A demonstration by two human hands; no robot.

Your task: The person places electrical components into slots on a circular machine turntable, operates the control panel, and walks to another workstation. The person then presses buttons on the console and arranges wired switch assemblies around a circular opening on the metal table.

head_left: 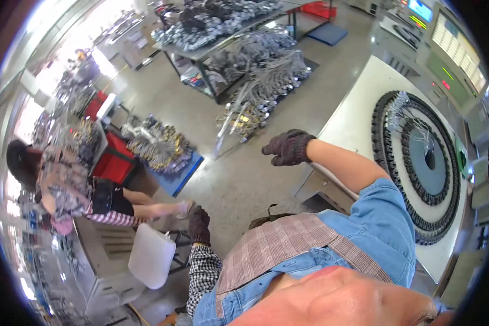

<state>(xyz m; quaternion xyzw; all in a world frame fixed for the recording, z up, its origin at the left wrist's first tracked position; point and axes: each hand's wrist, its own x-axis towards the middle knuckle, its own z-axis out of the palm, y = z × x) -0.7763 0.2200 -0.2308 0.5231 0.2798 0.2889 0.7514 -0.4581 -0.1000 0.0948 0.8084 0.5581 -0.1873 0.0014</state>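
Holding nothing visible in right hand, grip open, fingers loosely parted; out above floor, just beside worktop; can't tell grip of left hand, down near stool, fingers not clear enough; see silvery cables on worktop, heaped at upper left of black track, trailing toward its middle, touched by neither hand; would rate as between handling steps, some cables already on track; see many bundles on floor, more on pallet; can't tell whether finished or waiting; also note co-worker at left, well apart.
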